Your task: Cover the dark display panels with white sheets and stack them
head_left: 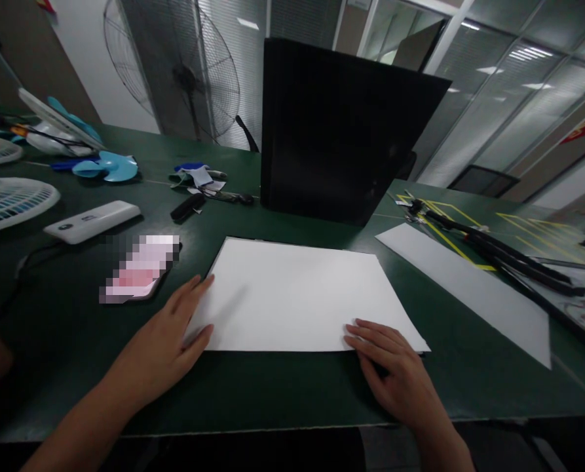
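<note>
A white rectangular sheet lies flat on the green table in front of me, with a thin dark edge showing along its back and left sides. At its left edge rests my left hand, thumb and fingers apart and touching the side. My right hand lies with its fingers stretched over the front right part of the sheet. Neither hand grips anything. Left of the sheet is a phone, its screen blurred out. To the right lies a long white strip.
A large black panel stands upright behind the sheet. Fan grilles, a blue fan blade and a white casing lie at left. Black bars are at right. A black object and cloths lie farther back.
</note>
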`<action>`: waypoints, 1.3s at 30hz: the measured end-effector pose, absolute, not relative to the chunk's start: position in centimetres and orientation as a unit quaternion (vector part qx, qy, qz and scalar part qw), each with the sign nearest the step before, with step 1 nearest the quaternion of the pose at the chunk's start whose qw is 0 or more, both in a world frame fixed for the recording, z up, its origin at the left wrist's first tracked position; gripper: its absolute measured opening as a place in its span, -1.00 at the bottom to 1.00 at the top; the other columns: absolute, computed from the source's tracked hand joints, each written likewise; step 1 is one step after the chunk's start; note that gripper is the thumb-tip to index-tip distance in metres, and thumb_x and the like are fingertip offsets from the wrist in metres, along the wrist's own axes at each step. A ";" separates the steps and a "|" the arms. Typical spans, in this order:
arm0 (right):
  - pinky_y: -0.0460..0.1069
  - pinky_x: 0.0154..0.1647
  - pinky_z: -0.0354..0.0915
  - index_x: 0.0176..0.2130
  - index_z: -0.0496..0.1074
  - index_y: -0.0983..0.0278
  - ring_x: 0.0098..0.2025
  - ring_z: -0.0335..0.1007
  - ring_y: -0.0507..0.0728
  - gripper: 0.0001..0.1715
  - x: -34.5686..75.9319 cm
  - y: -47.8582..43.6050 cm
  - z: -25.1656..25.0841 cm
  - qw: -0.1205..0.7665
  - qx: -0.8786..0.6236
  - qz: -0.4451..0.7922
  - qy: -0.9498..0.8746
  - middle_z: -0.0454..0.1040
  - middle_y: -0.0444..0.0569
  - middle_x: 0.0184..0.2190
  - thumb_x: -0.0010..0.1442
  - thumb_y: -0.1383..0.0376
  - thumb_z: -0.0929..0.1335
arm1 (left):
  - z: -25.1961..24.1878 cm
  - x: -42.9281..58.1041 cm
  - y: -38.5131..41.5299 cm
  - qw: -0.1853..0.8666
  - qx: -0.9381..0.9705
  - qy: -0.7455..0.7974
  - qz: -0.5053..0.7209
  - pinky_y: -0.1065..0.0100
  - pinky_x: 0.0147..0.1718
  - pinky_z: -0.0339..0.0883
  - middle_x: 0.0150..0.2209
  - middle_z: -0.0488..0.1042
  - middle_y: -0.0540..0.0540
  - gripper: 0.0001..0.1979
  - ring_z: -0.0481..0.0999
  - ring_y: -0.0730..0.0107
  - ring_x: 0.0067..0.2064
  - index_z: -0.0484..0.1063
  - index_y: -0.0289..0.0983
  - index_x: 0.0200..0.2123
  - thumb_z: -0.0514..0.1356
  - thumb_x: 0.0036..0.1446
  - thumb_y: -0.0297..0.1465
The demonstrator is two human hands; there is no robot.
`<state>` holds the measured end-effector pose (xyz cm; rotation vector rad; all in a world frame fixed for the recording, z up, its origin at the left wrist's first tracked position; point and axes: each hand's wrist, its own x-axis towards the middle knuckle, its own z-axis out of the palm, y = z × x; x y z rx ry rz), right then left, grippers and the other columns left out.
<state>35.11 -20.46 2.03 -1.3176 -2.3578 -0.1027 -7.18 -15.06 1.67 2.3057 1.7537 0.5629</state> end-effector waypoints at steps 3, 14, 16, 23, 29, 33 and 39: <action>0.25 0.26 0.28 0.14 0.50 0.08 0.26 0.34 0.20 -0.56 35.1 -20.5 1.9 0.221 -0.499 -0.065 -0.836 0.50 -0.07 0.16 0.30 0.30 0.34 | 1.3 -7.3 -14.8 0.052 0.818 0.554 0.145 -0.12 0.27 0.26 0.46 0.08 -0.10 -0.44 0.29 -0.12 0.35 0.27 -0.06 0.35 0.04 0.33 -0.12; 0.31 0.19 0.29 0.21 0.38 0.38 0.19 0.34 0.37 -0.31 36.0 -20.4 -0.6 0.226 -0.740 -0.146 -0.617 0.41 0.28 0.18 0.37 -0.04 0.20 | 0.7 -7.3 -14.8 0.026 0.821 0.555 0.133 -0.14 0.37 0.08 0.47 0.06 -0.10 -0.37 0.01 -0.03 0.47 0.20 -0.16 0.39 -0.01 0.37 -0.02; 0.30 0.16 0.31 0.20 0.39 0.33 0.17 0.36 0.36 -0.35 35.8 -20.5 -0.2 0.237 -0.736 -0.149 -0.616 0.43 0.23 0.17 0.37 -0.03 0.20 | 0.5 -7.3 -14.9 0.029 0.819 0.557 0.136 -0.13 0.37 0.07 0.48 0.02 -0.13 -0.30 0.02 -0.06 0.47 0.15 -0.19 0.41 0.01 0.34 0.04; 0.28 0.11 0.33 0.13 0.44 0.33 0.08 0.42 0.34 -0.41 35.0 -20.7 0.7 0.244 -0.741 -0.152 -0.608 0.49 0.19 0.11 0.36 0.00 0.21 | 0.4 -7.2 -14.9 0.028 0.818 0.555 0.148 -0.14 0.36 0.10 0.48 0.00 -0.14 -0.30 0.11 -0.09 0.44 0.12 -0.15 0.43 0.03 0.34 0.02; 0.28 0.19 0.27 0.09 0.48 0.28 0.14 0.37 0.35 -0.41 37.7 -20.2 0.6 0.259 -0.741 -0.149 -0.602 0.46 0.17 0.14 0.33 -0.04 0.22 | 0.7 -7.3 -14.8 0.028 0.825 0.548 0.136 -0.15 0.35 0.10 0.48 0.01 -0.14 -0.35 0.07 -0.04 0.45 0.14 -0.12 0.42 0.05 0.35 -0.02; 0.28 0.22 0.23 0.22 0.40 0.34 0.20 0.32 0.41 -0.22 46.4 -16.7 1.4 0.158 -0.781 -0.138 -0.588 0.38 0.27 0.18 0.29 -0.14 0.23 | 0.8 -7.2 -14.9 0.028 0.825 0.544 0.150 -0.12 0.35 0.11 0.47 0.02 -0.13 -0.34 0.09 -0.05 0.44 0.17 -0.12 0.41 0.07 0.34 -0.01; 0.28 0.23 0.10 0.34 0.25 0.48 0.38 0.06 0.48 -0.09 58.6 -10.9 1.1 0.065 -0.841 -0.093 -0.529 0.13 0.49 0.34 0.34 -0.14 0.18 | 0.9 -7.2 -15.0 0.023 0.824 0.551 0.126 -0.10 0.36 0.10 0.48 -0.01 -0.10 -0.33 0.06 -0.03 0.46 0.13 -0.10 0.42 0.05 0.34 0.02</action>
